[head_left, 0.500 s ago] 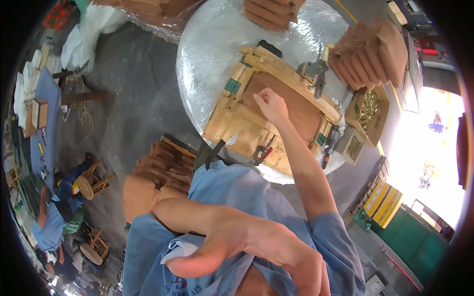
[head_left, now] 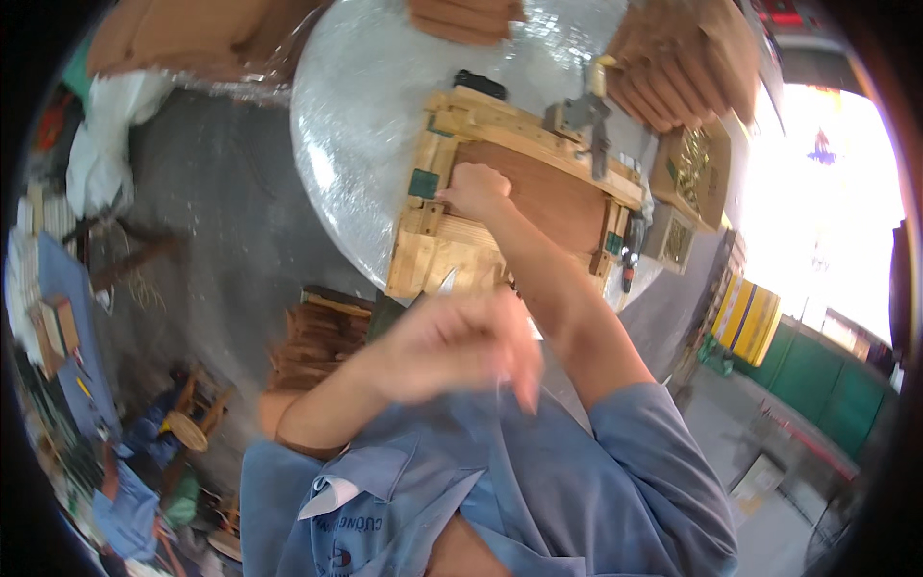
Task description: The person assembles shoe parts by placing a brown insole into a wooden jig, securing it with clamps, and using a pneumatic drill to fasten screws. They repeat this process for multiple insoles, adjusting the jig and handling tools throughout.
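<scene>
1. Panel, brown and flat, lies inside the wooden jig on the film-wrapped tabletop.
2. Right hand is over the panel at the jig's left side, thumb pointing toward the green pad. Fingers curled, grip narrow; can't tell from here if it pinches or presses anything.
3. Left hand is in the air on the jig's near side, badly blurred. Fingers look loosely bent; nothing held that I can make out, grip width can't be told.
4. Around the jig: grey metal fixture at the far rail, black tool just off the right end, carton of brass-coloured hardware past that, brown stack beyond the far right corner.
5. Done, my read: panel set in jig. Left: can't say; no fastening visible on the panel, and stack could be finished or waiting.
6. Hidden: part of jig's near edge, behind left hand and right forearm. Second stack, beyond the far rail, is cut off.
</scene>
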Demonstrator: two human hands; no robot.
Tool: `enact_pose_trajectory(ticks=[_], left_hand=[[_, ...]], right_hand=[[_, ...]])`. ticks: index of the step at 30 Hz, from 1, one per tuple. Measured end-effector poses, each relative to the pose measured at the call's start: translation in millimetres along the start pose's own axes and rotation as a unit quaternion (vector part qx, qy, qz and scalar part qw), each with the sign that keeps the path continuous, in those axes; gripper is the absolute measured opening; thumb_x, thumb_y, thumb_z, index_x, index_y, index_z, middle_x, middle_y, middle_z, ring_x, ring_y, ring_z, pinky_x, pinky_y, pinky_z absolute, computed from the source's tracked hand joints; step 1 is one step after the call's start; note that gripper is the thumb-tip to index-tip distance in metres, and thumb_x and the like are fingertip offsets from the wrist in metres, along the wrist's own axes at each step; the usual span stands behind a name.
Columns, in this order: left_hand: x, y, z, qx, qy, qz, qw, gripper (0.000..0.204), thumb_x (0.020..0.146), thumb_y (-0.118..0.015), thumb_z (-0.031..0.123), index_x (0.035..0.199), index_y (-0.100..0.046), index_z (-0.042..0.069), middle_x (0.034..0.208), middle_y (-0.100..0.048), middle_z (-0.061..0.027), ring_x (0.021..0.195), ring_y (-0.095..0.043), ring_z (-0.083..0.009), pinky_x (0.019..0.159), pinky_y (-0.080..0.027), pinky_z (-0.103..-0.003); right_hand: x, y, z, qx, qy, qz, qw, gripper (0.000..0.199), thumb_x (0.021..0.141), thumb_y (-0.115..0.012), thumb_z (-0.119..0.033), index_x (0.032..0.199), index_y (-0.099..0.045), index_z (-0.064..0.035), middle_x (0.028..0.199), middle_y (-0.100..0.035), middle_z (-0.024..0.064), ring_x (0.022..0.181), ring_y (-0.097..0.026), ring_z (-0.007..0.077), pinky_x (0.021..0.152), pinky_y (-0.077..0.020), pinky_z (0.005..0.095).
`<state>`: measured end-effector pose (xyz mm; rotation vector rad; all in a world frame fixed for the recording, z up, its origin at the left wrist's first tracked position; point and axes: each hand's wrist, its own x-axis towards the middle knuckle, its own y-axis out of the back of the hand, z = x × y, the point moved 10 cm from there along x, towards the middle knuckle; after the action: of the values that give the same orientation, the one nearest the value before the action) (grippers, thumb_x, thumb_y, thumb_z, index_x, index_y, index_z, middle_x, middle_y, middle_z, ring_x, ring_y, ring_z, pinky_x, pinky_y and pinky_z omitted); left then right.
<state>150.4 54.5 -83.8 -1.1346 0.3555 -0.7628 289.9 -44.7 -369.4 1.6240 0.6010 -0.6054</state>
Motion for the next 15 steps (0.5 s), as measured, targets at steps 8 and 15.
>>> enact_pose_trajectory(ticks=[8,15], left_hand=[[-37,291,-10,0.483,-0.021,0.457,0.747,0.063,0.117,-0.048,0.044,0.065,-0.048,0.009,0.062,-0.052,-0.0026,0.058,-0.047,-0.0127,0.057,-0.040,-0.032],[-146,326,-62,0.567,0.060,0.566,0.595,0.042,0.113,-0.058,0.037,0.086,-0.055,0.005,0.068,-0.052,-0.0042,0.053,-0.051,-0.0158,0.052,-0.043,-0.037]], right_hand=[[-56,-6,51,0.272,0.120,0.231,0.926,0.023,0.096,-0.077,-0.036,0.101,-0.076,-0.0137,0.108,-0.077,0.0135,0.104,-0.075,0.0332,0.090,-0.0589,0.0469],[-127,-11,332,0.313,-0.106,0.320,0.888,0.033,0.089,-0.082,-0.039,0.104,-0.077,-0.0099,0.104,-0.078,0.0152,0.101,-0.075,0.0339,0.088,-0.0592,0.0459]])
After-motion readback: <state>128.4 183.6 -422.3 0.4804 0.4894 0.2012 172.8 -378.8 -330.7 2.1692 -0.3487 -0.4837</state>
